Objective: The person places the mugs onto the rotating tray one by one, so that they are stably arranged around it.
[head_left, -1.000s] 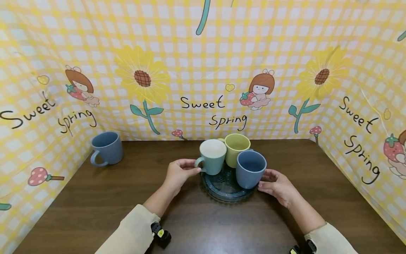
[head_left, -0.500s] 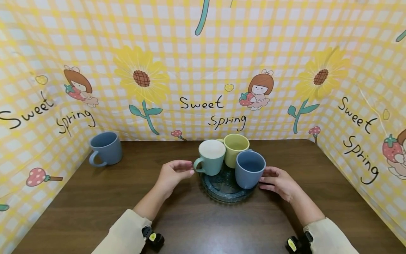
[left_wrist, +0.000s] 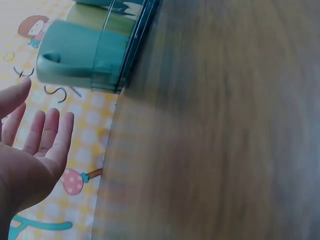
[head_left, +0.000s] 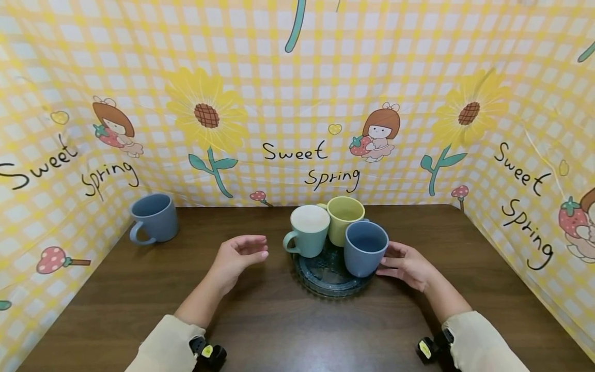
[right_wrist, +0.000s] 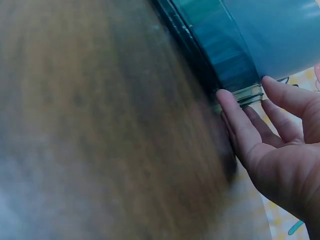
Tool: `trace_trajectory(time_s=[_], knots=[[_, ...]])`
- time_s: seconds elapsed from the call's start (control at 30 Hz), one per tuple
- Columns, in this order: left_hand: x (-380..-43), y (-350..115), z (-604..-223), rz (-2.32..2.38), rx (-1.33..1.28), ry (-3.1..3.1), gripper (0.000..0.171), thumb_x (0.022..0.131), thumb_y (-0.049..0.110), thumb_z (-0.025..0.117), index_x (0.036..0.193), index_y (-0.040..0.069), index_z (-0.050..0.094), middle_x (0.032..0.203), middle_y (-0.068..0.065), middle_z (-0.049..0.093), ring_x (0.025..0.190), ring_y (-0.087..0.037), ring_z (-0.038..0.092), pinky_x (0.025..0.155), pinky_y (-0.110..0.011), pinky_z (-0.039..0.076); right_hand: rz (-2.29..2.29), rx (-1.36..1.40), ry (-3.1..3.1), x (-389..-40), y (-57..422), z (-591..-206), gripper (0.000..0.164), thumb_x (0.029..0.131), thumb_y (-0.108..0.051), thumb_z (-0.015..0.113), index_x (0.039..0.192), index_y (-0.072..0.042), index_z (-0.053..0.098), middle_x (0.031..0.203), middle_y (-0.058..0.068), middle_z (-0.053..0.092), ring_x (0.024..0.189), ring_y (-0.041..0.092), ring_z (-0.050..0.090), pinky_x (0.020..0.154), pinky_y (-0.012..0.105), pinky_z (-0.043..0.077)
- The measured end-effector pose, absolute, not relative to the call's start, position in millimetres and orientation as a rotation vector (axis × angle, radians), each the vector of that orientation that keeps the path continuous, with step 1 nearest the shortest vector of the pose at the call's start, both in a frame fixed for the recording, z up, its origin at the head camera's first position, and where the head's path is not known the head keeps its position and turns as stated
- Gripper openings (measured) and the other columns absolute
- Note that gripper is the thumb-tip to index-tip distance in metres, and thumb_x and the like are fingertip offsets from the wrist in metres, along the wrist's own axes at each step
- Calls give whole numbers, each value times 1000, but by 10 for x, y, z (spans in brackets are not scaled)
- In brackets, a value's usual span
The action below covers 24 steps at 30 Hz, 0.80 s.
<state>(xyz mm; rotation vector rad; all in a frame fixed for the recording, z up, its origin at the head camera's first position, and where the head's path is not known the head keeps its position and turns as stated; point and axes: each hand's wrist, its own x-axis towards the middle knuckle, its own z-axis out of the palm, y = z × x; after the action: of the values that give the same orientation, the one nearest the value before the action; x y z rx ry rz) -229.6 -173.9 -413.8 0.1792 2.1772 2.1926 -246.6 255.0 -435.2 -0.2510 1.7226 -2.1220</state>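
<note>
A round dark teal glass dish (head_left: 321, 281) bears three upright mugs. On its left stands a light teal mug (head_left: 309, 238) with a pale inside, its handle pointing left. Behind is a yellow-green mug (head_left: 341, 219), and at the right a blue mug (head_left: 364, 253). My left hand (head_left: 239, 261) hovers left of the dish, apart from it, fingers loosely extended and holding nothing. At the dish's right side, my right hand (head_left: 409, 268) has its fingertips against the rim, just beside the blue mug; in the right wrist view its fingers (right_wrist: 240, 120) are fairly straight.
Another blue mug (head_left: 154, 219) stands at the back left of the brown wooden table (head_left: 297, 330), its handle towards the left front. A yellow checked cloth (head_left: 288, 103) printed with flowers hangs along the back and both sides.
My left hand has drawn away leftward from the teal mug's handle and the dish. The right hand has stayed at the dish's right side; the mugs stay in place on it.
</note>
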Motion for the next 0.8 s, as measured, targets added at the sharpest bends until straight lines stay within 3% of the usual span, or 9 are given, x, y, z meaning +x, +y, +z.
trace_trajectory(time_s=[0.2, 0.37, 0.67, 0.8], knots=[[-2269, -1898, -4132, 2251, 189, 2180, 50, 81, -2, 78, 124, -13, 56, 103, 1, 71, 98, -14, 67, 85, -27, 57, -2181, -190, 1700, -2422, 2511, -4381, 39, 90, 13, 58, 126, -3, 52, 115, 8, 57, 96, 25, 64, 87, 46, 56], [-2233, -2017, -4107, 2304, 174, 2182, 49, 81, -4, 77, 123, -14, 56, 100, 5, 72, 97, -13, 67, 83, -26, 57, -2198, -169, 1729, -2356, 2465, -4383, 51, 90, 13, 58, 137, 6, 41, 117, 9, 56, 97, 24, 64, 88, 46, 56], [-2163, -2146, -4056, 2423, 96, 2172, 43, 79, -6, 78, 119, -11, 62, 97, 5, 73, 92, -12, 69, 83, -24, 57, -2225, -138, 1776, -2263, 2397, -4377, 61, 89, 13, 59, 143, 13, 29, 121, 11, 52, 102, 21, 62, 93, 46, 53], [-2132, -2185, -4059, 2450, 74, 2221, 38, 78, -4, 79, 114, -4, 67, 96, 5, 73, 91, -12, 69, 81, -24, 57, -2227, -131, 1793, -2234, 2386, -4394, 63, 89, 13, 60, 143, 13, 28, 123, 13, 49, 102, 22, 63, 93, 47, 53]])
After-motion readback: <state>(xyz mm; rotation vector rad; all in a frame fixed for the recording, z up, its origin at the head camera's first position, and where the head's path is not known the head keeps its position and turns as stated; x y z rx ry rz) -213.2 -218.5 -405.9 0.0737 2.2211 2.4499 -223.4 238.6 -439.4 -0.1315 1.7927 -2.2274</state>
